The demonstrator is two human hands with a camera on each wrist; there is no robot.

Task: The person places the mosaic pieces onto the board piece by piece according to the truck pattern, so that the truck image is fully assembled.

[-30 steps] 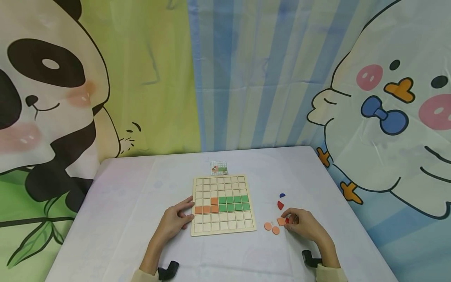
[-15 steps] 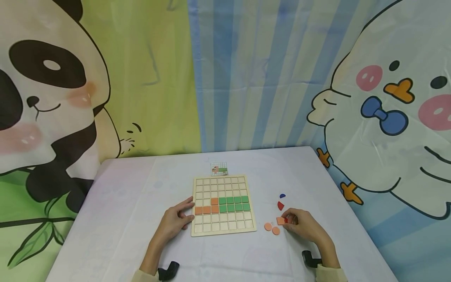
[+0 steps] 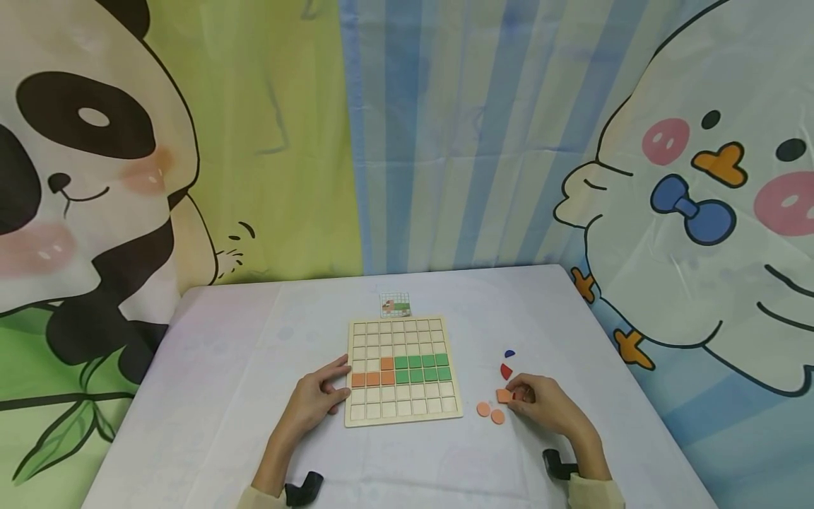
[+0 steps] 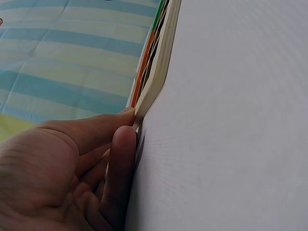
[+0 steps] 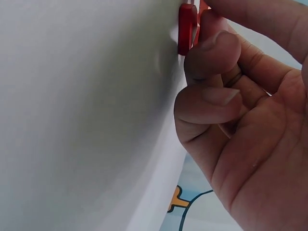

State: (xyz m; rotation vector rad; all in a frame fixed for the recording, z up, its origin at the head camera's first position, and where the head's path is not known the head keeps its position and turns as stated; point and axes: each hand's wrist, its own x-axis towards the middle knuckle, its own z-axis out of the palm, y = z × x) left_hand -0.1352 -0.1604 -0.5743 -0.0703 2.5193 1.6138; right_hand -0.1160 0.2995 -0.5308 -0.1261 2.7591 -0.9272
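My left hand holds the left edge of a wooden grid board, thumb and a finger meeting at its rim in the left wrist view. Orange square tiles and green square tiles fill part of two rows. To the board's right, my right hand pinches a light orange square tile at its right side, low over the table. A red piece lies by those fingertips, mostly hidden in the head view. Two light orange round pieces lie just left of that hand.
Beyond the right hand lie a red wedge-shaped piece and a blue half-round piece. A small picture card sits behind the board on the white tablecloth. Printed curtains hang at the back.
The light orange square tile has shifted slightly left and away, with my right fingertips moving along. The left hand and the board stay put.
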